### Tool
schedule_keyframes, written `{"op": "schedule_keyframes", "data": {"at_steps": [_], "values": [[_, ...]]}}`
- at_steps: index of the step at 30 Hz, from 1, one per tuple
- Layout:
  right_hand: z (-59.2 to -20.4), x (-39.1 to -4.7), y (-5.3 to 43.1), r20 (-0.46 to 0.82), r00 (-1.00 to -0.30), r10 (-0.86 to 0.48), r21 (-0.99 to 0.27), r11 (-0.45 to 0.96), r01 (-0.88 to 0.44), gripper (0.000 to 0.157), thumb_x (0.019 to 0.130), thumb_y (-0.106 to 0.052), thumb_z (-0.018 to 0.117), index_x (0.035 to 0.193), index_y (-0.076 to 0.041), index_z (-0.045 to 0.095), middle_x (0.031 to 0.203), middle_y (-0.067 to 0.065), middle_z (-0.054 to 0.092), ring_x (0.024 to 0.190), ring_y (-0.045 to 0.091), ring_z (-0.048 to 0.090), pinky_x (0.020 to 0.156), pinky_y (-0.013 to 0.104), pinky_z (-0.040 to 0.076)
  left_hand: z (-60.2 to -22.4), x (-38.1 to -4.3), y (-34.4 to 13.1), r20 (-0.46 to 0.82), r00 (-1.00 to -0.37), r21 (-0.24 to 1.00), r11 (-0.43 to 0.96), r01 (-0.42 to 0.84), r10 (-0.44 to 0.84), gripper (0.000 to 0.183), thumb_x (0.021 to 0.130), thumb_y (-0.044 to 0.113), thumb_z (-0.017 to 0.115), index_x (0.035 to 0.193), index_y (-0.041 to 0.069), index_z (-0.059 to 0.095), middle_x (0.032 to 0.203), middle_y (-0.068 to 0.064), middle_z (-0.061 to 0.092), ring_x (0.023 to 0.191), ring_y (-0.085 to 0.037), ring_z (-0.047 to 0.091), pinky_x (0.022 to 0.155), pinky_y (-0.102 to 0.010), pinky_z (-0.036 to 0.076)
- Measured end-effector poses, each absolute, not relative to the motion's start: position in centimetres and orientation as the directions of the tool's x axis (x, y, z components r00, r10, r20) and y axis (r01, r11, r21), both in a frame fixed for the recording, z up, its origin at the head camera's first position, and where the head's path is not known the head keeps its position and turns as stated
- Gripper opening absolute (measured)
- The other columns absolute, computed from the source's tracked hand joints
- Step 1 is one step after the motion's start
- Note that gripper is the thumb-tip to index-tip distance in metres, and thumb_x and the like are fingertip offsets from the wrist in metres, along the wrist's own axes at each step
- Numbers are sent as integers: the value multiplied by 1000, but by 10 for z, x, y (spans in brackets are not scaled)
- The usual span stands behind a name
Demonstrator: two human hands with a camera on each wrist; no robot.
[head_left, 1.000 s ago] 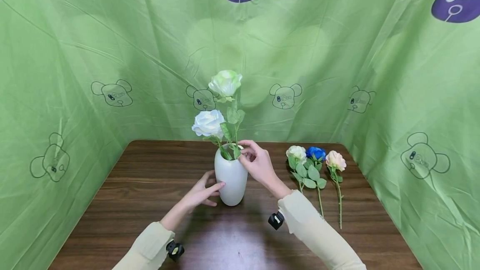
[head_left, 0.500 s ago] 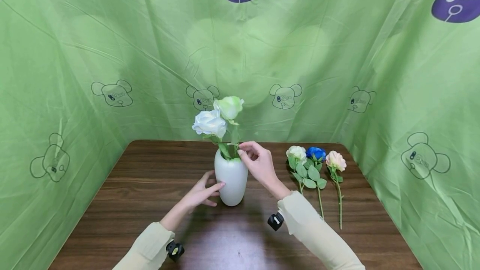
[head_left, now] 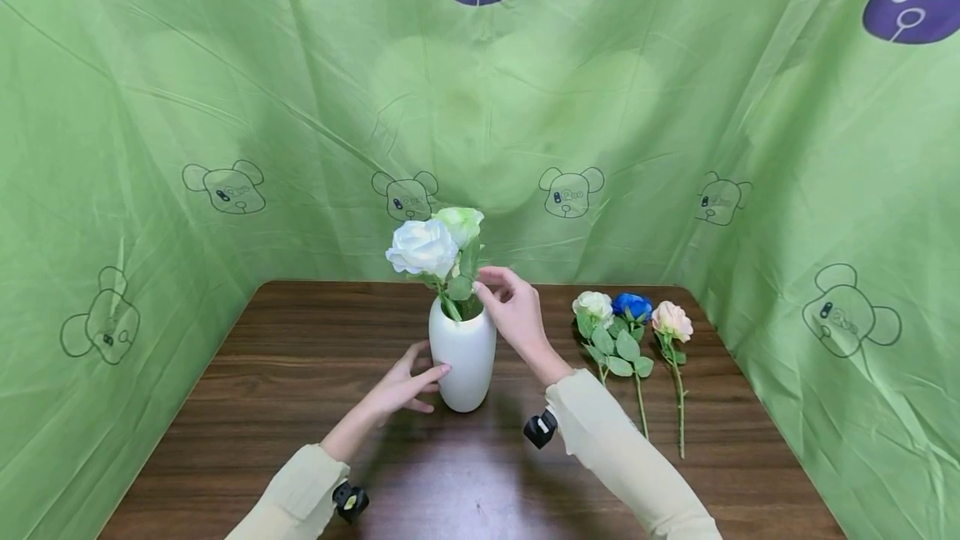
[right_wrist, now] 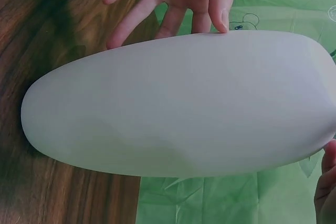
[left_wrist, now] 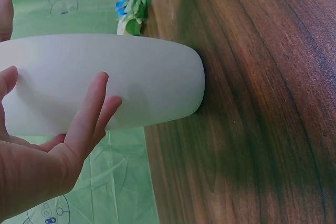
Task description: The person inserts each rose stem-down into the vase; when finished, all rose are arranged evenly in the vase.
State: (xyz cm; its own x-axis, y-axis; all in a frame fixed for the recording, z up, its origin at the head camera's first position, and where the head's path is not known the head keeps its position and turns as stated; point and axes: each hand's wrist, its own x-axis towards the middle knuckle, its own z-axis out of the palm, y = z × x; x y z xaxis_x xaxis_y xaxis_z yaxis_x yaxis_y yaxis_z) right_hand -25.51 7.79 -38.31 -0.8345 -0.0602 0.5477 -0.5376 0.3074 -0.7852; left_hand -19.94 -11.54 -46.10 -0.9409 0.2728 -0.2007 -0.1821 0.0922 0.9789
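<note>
A white vase [head_left: 462, 365] stands upright on the wooden table, and fills much of both wrist views. Two artificial roses stand in it: a white one [head_left: 422, 248] in front and a pale green one [head_left: 463, 223] partly behind it. My left hand [head_left: 403, 382] rests against the vase's left side, thumb on its front and fingers spread, as the left wrist view shows. My right hand [head_left: 516, 311] is at the vase's mouth, thumb and index finger pinching at the green rose's leafy stem; the leaves partly hide the fingertips.
On the table's right lie three more roses: a cream one [head_left: 593, 308], a blue one [head_left: 632, 307] and a pink one [head_left: 672, 322], stems toward me. Green printed cloth [head_left: 315, 148] hangs behind and beside the wooden table [head_left: 300, 340].
The green rose has sunk lower into the vase, behind the white one. My right hand has risen slightly from the rim. My left hand and the vase have stayed put.
</note>
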Motion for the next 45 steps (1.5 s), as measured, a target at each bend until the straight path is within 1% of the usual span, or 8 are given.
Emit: {"op": "schedule_keyframes", "data": {"at_steps": [6, 18, 23, 26, 29, 35, 41, 45], "values": [[-381, -253, 78, 505, -857, -100, -802, 313, -509, 15, 83, -19, 62, 97, -16, 66, 85, -7, 63, 61, 11, 50, 50, 25, 41, -461, -199, -115, -196, -942, 980, 90, -178, 272, 75, 82, 33, 62, 137, 8, 18, 129, -28, 31, 98, -41, 51, 62, -45, 52], [-393, -259, 106, 527, -849, -30, -794, 338, -505, 18, 84, -19, 62, 99, -9, 65, 90, -1, 64, 68, 13, 54, 60, 26, 45, -463, -199, -114, -187, -947, 982, 87, -170, 262, 73, 82, 32, 63, 136, 9, 20, 128, -28, 32, 98, -42, 50, 59, -42, 53], [-397, -252, 127, 490, -872, 7, -823, 332, -460, 16, 84, -10, 61, 98, -3, 64, 91, 9, 64, 68, 21, 53, 61, 28, 44, -463, -199, -115, -183, -947, 982, 87, -166, 264, 73, 82, 32, 62, 136, 9, 19, 128, -28, 32, 98, -41, 51, 59, -42, 53], [-411, -252, 141, 458, -888, 37, -839, 348, -418, 15, 84, -9, 61, 98, -4, 64, 91, 9, 64, 68, 20, 53, 59, 26, 44, -463, -199, -115, -183, -946, 982, 87, -165, 267, 73, 83, 32, 62, 136, 8, 19, 128, -28, 31, 97, -41, 51, 59, -42, 53], [-438, -260, 160, 429, -901, 62, -854, 352, -382, 17, 84, -14, 62, 99, -6, 64, 92, 6, 64, 67, 16, 53, 57, 22, 43, -464, -199, -115, -183, -946, 982, 89, -165, 267, 73, 83, 33, 62, 136, 8, 19, 127, -28, 32, 97, -40, 52, 59, -42, 53], [-462, -257, 190, 336, -933, 125, -882, 389, -266, 18, 84, -14, 62, 100, -6, 64, 92, 8, 64, 73, 18, 54, 58, 20, 43, -464, -200, -115, -183, -945, 982, 92, -164, 270, 72, 83, 33, 62, 136, 8, 20, 127, -28, 32, 97, -40, 52, 59, -42, 53], [-479, -257, 219, 290, -935, 203, -889, 419, -185, 21, 83, -9, 61, 102, 0, 62, 93, 14, 62, 74, 15, 55, 59, 20, 45, -463, -200, -115, -185, -945, 982, 94, -165, 269, 72, 83, 33, 62, 136, 8, 20, 127, -28, 32, 96, -39, 52, 59, -42, 53], [-490, -257, 236, 167, -939, 300, -938, 341, -58, 25, 83, -6, 59, 105, 5, 59, 95, 19, 61, 72, 20, 58, 57, 24, 49, -463, -199, -115, -187, -944, 981, 94, -168, 270, 73, 83, 33, 62, 136, 9, 19, 127, -28, 32, 97, -40, 52, 59, -42, 53]]}}
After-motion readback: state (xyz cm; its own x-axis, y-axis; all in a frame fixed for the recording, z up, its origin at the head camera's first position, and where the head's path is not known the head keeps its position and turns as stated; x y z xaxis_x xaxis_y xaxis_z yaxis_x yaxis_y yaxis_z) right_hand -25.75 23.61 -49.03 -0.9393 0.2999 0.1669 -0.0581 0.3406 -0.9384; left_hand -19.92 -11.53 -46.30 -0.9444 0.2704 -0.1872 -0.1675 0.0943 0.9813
